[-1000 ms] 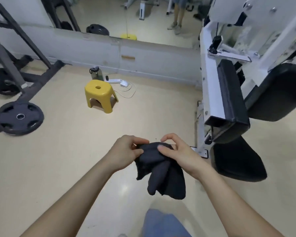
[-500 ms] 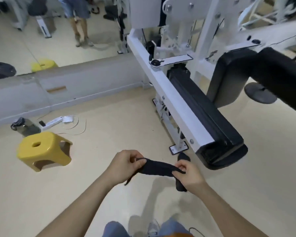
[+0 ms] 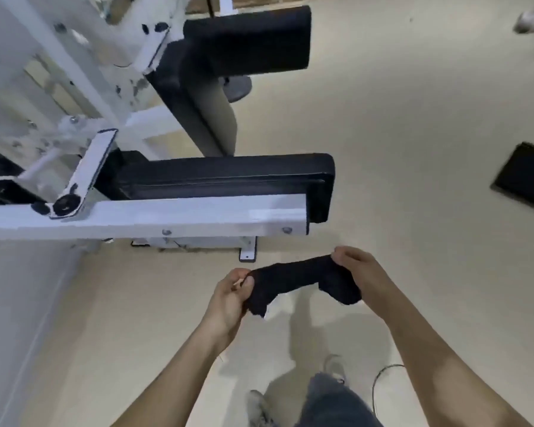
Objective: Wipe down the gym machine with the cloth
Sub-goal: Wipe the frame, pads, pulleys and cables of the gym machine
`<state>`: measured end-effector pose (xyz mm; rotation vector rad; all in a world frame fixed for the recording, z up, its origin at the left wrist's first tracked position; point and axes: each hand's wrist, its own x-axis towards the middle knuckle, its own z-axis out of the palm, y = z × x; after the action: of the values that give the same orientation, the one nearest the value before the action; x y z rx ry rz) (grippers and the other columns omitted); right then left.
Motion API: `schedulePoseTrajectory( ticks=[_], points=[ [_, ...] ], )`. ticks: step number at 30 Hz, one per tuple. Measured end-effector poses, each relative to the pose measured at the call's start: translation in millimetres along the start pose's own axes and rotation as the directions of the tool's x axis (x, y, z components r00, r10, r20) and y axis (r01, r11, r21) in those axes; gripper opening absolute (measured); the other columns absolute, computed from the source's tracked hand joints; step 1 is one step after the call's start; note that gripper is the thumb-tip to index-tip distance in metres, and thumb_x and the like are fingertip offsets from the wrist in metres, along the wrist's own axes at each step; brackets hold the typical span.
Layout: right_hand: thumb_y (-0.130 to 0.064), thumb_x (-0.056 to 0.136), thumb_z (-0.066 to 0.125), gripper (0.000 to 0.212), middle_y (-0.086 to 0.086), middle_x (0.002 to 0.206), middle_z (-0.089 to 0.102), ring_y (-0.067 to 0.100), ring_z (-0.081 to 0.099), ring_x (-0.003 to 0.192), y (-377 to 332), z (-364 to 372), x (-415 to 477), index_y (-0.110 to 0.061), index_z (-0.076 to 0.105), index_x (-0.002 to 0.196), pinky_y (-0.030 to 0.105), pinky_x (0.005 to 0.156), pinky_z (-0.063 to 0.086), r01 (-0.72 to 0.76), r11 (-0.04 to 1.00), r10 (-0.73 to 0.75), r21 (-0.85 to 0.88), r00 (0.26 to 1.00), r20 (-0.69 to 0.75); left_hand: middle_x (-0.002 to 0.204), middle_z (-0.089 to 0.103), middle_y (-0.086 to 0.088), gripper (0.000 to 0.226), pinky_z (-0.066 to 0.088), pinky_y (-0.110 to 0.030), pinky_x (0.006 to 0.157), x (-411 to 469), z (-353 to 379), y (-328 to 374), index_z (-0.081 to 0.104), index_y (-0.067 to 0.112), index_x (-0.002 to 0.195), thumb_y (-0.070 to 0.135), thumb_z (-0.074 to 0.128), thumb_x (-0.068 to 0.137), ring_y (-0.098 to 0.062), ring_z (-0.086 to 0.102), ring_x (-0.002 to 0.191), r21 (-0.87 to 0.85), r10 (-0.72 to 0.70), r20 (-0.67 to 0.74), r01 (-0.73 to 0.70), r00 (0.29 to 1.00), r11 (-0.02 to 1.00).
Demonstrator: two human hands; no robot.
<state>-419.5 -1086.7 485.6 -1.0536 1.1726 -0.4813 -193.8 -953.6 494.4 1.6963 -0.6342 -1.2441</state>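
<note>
A dark cloth [image 3: 302, 280] is stretched between both hands over the floor, its two ends drooping. My left hand [image 3: 230, 295] pinches the cloth's left end. My right hand [image 3: 363, 274] grips its right end. Just beyond them stands the gym machine: a white steel beam [image 3: 154, 217] runs left to right, with a long black pad [image 3: 228, 175] along its far side. A second black pad [image 3: 250, 41] juts out higher up. The hands and cloth are a little in front of the beam's right end, apart from it.
The machine's white foot bracket [image 3: 248, 249] rests on the beige floor under the beam. A black mat [image 3: 524, 178] lies at the right edge. My legs and shoes [image 3: 327, 399] and a thin cable [image 3: 379, 380] are at the bottom.
The view has swung round onto the machine, whose beam now lies across the frame right in front of me. The bunched cloth has been pulled out long between my hands.
</note>
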Motion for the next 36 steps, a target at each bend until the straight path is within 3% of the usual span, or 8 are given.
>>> schedulePoseTrajectory(
  ticks=[4, 7, 11, 15, 18, 23, 27, 36],
  points=[
    [-0.037, 0.095, 0.052, 0.032, 0.000, 0.076, 0.062, 0.017, 0.058, 0.071, 38.3, -7.0, -16.8, -0.010, 0.061, 0.083, 0.030, 0.066, 0.045, -0.031, 0.999, 0.033, 0.013, 0.975, -0.220, 0.081, 0.063, 0.003, 0.015, 0.043, -0.014, 0.062, 30.8, 24.6, 0.1, 0.049, 0.018, 0.093, 0.018, 0.038, 0.104, 0.005, 0.057, 0.066, 0.467, 0.156, 0.114, -0.191, 0.981, 0.863],
    [-0.039, 0.100, 0.041, 0.030, -0.004, 0.084, 0.061, 0.014, 0.056, 0.078, 64.3, -0.2, -3.1, -0.016, 0.058, 0.088, 0.028, 0.065, 0.040, 0.017, 0.999, -0.029, -0.036, 0.924, -0.380, 0.073, 0.054, 0.006, 0.015, 0.037, -0.026, 0.062, 65.9, 37.9, -1.1, 0.038, 0.020, 0.088, 0.022, 0.036, 0.103, -0.002, 0.052, 0.064, 0.701, 0.290, 0.336, -0.443, 0.896, 0.559],
    [-0.034, 0.102, 0.040, 0.031, 0.000, 0.083, 0.059, 0.017, 0.053, 0.077, 93.3, 25.5, 24.2, -0.012, 0.056, 0.090, 0.029, 0.065, 0.040, 0.070, 0.985, 0.020, 0.161, 0.865, -0.502, 0.077, 0.059, -0.001, 0.011, 0.046, -0.039, 0.064, 113.2, 38.9, -20.7, 0.040, 0.020, 0.091, 0.023, 0.041, 0.101, -0.023, 0.056, 0.070, 0.827, 0.222, 0.433, -0.483, 0.874, 0.290],
    [-0.035, 0.100, 0.050, 0.036, 0.007, 0.083, 0.061, 0.017, 0.057, 0.075, 125.2, 51.2, 54.0, -0.002, 0.058, 0.091, 0.030, 0.070, 0.045, 0.232, 0.773, 0.060, 0.590, 0.900, -0.432, 0.075, 0.054, 0.005, 0.014, 0.040, -0.019, 0.055, 163.7, 45.7, -45.8, 0.046, 0.019, 0.083, 0.008, 0.049, 0.091, -0.013, 0.050, 0.066, 0.778, 0.203, 0.610, -0.628, 0.766, 0.031],
    [-0.028, 0.097, 0.057, 0.035, 0.012, 0.091, 0.061, 0.021, 0.060, 0.083, 151.9, 62.4, 82.1, 0.007, 0.057, 0.100, 0.033, 0.077, 0.047, 0.377, 0.604, -0.109, 0.702, 0.912, -0.395, 0.079, 0.051, 0.003, 0.017, 0.033, -0.029, 0.057, 200.3, 53.7, -71.9, 0.040, 0.022, 0.084, 0.008, 0.047, 0.088, -0.017, 0.045, 0.069, 0.683, 0.209, 0.728, -0.715, 0.653, -0.149],
    [-0.004, 0.083, 0.065, 0.031, 0.019, 0.116, 0.067, 0.032, 0.065, 0.109, 223.5, 70.0, 163.2, -0.001, 0.062, 0.114, 0.040, 0.097, 0.049, 0.576, 0.410, -0.418, 0.707, 0.808, -0.416, 0.088, 0.050, 0.008, 0.022, 0.048, -0.039, 0.065, 274.0, 57.8, -120.9, 0.044, 0.029, 0.107, 0.018, 0.051, 0.088, -0.015, 0.051, 0.073, 0.534, 0.246, 0.845, -0.772, 0.475, -0.343],
    [-0.001, 0.085, 0.068, 0.018, 0.007, 0.094, 0.075, 0.019, 0.071, 0.087, 260.4, 86.3, 249.6, -0.012, 0.070, 0.099, 0.023, 0.074, 0.056, 0.671, 0.416, -0.354, 0.614, 0.741, -0.570, 0.083, 0.050, 0.007, 0.045, 0.045, -0.031, 0.049, 324.0, 39.6, -172.3, 0.040, 0.033, 0.121, 0.016, 0.054, 0.082, -0.019, 0.050, 0.059, 0.397, 0.212, 0.917, -0.736, 0.337, -0.548],
    [-0.015, 0.091, 0.065, 0.027, -0.015, 0.093, 0.074, -0.006, 0.067, 0.079, 300.2, 224.4, 424.9, -0.036, 0.066, 0.108, 0.006, 0.063, 0.047, 0.705, 0.434, -0.439, 0.561, 0.709, -0.552, 0.066, 0.047, 0.006, 0.024, 0.020, -0.024, 0.036, 437.1, -67.9, -223.4, 0.060, 0.021, 0.078, 0.020, 0.072, 0.057, -0.017, 0.046, 0.046, 0.554, 0.396, 0.816, -0.375, 0.422, -0.743]
  ],
)
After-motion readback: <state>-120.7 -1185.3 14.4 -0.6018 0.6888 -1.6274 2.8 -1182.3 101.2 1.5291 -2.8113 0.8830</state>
